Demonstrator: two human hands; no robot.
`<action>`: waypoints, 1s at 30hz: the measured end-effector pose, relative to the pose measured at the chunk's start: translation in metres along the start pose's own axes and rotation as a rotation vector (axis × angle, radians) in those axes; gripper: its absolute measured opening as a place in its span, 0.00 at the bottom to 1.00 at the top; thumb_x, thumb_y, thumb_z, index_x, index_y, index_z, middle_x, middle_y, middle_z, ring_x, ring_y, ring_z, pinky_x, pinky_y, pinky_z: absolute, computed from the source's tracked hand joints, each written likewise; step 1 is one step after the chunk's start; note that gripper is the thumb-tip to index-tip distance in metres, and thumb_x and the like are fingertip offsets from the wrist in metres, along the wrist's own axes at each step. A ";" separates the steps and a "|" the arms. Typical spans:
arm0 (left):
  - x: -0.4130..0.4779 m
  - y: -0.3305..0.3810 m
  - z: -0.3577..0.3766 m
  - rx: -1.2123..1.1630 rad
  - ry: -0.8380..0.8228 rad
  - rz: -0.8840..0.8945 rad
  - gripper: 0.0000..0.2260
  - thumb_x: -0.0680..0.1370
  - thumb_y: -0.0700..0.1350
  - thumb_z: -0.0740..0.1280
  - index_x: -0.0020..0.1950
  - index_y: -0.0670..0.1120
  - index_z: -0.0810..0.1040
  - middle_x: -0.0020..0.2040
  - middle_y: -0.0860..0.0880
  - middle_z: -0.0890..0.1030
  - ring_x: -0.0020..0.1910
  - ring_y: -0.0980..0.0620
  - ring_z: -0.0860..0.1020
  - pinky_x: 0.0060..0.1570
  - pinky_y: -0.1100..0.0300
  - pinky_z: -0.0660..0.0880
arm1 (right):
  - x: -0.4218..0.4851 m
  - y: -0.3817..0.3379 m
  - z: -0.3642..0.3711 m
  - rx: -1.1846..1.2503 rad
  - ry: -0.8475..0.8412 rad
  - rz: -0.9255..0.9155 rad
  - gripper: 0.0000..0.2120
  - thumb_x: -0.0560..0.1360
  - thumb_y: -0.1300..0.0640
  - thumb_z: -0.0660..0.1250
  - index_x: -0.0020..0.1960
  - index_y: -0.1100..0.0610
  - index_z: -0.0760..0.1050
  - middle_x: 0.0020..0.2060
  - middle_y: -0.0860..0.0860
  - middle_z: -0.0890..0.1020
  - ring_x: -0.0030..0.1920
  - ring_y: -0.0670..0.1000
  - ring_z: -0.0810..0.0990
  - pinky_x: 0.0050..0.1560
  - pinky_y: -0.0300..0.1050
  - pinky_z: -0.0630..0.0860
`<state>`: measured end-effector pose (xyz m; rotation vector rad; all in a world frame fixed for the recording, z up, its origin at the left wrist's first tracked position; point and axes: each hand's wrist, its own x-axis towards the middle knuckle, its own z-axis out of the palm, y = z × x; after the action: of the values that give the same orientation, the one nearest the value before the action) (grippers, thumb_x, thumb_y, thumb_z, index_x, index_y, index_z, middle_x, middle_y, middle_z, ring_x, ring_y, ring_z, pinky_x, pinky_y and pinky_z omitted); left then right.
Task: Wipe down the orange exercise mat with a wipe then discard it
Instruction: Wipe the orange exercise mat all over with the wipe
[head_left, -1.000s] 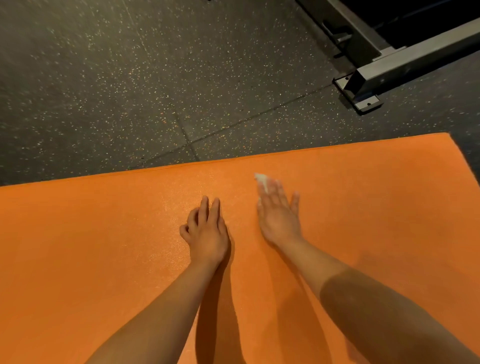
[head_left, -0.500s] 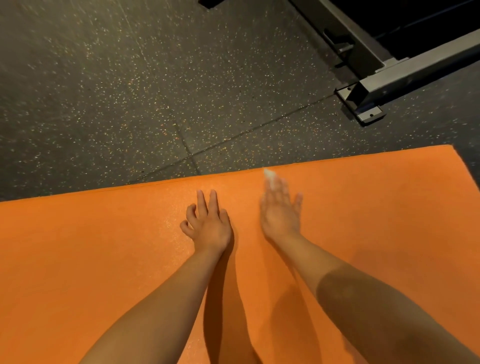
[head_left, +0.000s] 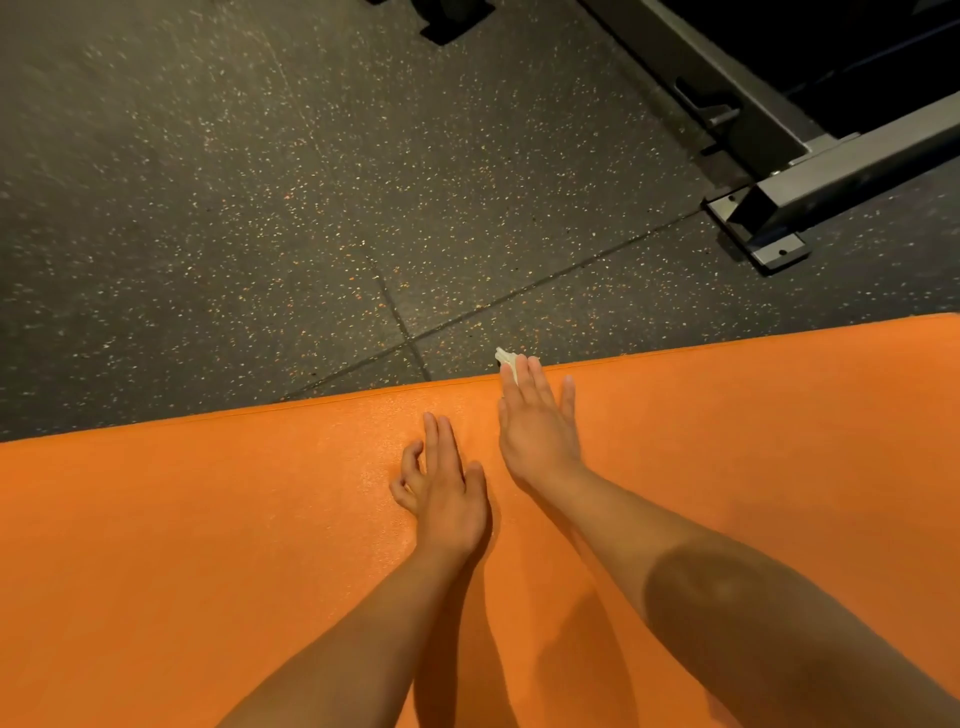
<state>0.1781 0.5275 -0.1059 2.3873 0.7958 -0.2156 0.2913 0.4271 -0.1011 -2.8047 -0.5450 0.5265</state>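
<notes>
- The orange exercise mat (head_left: 208, 519) is seen as a soft, foam-like sheet with a fine pebbled grain. A faint sparkle is caught near the middle of its far edge.
- The wipe (head_left: 505, 358), at that far edge, is shown as a thin, crumpled white sheet. Cloth or paper cannot be told.
- The floor (head_left: 260, 208) is seen as dark, matt, rubber-like tiling flecked with pale and orange specks.
- The frame (head_left: 857, 166), beyond the mat's far right corner, is shown in grey metal with a dull satin finish.

Head view — steeply downward, close over mat (head_left: 208, 545)
</notes>
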 end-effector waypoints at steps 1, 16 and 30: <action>0.000 -0.001 0.000 -0.012 -0.003 0.007 0.31 0.83 0.50 0.56 0.82 0.54 0.44 0.82 0.59 0.39 0.77 0.53 0.45 0.74 0.45 0.40 | -0.001 -0.006 0.002 0.005 -0.007 -0.023 0.26 0.87 0.52 0.41 0.83 0.52 0.42 0.82 0.50 0.42 0.81 0.48 0.34 0.78 0.61 0.33; -0.102 -0.057 0.001 0.083 0.169 -0.033 0.26 0.82 0.50 0.52 0.81 0.51 0.59 0.81 0.51 0.59 0.75 0.46 0.57 0.71 0.44 0.54 | -0.140 -0.026 0.056 -0.154 -0.172 -0.532 0.27 0.84 0.47 0.34 0.82 0.48 0.36 0.82 0.45 0.39 0.79 0.45 0.32 0.77 0.62 0.33; -0.279 -0.076 0.006 0.139 -0.060 -0.140 0.28 0.80 0.54 0.45 0.81 0.53 0.58 0.82 0.49 0.54 0.78 0.44 0.55 0.75 0.47 0.49 | -0.305 -0.006 0.080 -0.158 -0.408 -0.682 0.34 0.77 0.44 0.31 0.83 0.49 0.38 0.82 0.45 0.39 0.77 0.44 0.30 0.78 0.60 0.32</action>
<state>-0.0919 0.4355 -0.0566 2.4428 0.9484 -0.4093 -0.0063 0.3231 -0.0804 -2.4022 -1.5964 0.9168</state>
